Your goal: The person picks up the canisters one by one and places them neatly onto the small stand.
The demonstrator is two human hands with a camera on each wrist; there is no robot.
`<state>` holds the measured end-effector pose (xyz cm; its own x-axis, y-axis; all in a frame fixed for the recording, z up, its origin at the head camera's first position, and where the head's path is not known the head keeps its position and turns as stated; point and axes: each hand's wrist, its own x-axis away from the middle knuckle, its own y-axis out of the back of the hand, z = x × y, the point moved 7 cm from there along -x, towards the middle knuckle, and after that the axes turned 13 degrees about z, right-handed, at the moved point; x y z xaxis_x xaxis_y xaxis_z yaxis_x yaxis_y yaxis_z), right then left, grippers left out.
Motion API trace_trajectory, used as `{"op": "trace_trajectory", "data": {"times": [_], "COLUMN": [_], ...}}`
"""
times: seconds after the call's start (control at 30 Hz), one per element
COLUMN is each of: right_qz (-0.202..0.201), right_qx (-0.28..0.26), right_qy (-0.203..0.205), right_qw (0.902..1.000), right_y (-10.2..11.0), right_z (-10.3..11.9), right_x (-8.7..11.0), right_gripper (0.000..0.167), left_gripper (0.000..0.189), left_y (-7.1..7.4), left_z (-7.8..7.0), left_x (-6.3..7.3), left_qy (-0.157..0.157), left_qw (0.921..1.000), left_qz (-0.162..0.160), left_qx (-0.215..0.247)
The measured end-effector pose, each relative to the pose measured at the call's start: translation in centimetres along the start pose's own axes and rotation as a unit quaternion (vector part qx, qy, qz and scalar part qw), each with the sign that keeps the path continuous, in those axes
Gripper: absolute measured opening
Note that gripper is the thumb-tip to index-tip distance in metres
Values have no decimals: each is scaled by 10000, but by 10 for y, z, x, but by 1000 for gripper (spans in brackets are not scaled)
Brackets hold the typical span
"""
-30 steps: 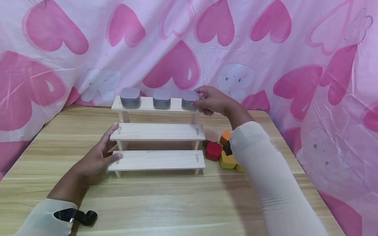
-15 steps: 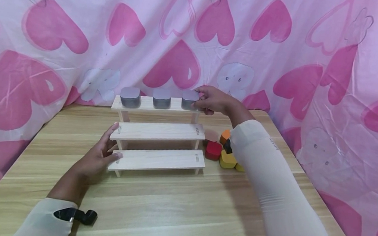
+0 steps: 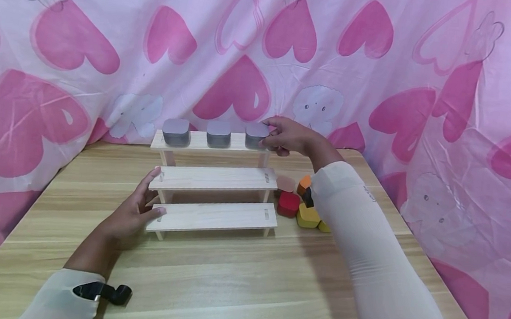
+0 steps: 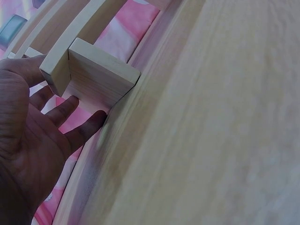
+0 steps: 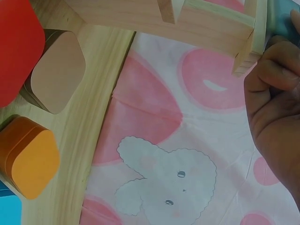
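A pale wooden three-step display stand [image 3: 217,178] stands on the table. My left hand [image 3: 130,212] holds its left end, the thumb on the lowest step and a finger at the middle step's edge. In the left wrist view the other fingers [image 4: 65,111] reach beside the front step's leg. On the top step sit a grey block [image 3: 176,132] at left and another grey block [image 3: 218,134] in the centre, both rounded-square. At the right end my right hand [image 3: 287,136] pinches a third grey block [image 3: 255,135], its fingers covering that block's right side.
Right of the stand lie a red block [image 3: 288,204], a beige block [image 3: 286,183], an orange block [image 3: 304,185] and yellow blocks [image 3: 308,216], partly behind the right sleeve. A blue block [image 5: 9,208] shows in the right wrist view. A pink heart-print curtain [image 3: 170,35] hangs behind the table.
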<state>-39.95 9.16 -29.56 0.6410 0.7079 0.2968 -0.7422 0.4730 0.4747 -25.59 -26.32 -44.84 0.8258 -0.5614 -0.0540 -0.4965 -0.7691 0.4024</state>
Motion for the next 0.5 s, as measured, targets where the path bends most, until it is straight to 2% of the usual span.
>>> {"op": "trace_trajectory", "data": {"times": [0.3, 0.5], "right_qz": [-26, -105], "right_qx": [-180, -154], "right_qy": [19, -22], "right_qw": [9998, 9998], "right_y": [0, 3], "right_z": [-1, -5], "right_x": [0, 5], "right_gripper": [59, 68], "left_gripper": [105, 106], "left_y": [0, 0], "left_z": [1, 0], "left_x": [0, 0], "left_qy": [-85, -32], "left_qw": [10000, 10000], "left_qz": [-11, -19], "left_qx": [-17, -54]}}
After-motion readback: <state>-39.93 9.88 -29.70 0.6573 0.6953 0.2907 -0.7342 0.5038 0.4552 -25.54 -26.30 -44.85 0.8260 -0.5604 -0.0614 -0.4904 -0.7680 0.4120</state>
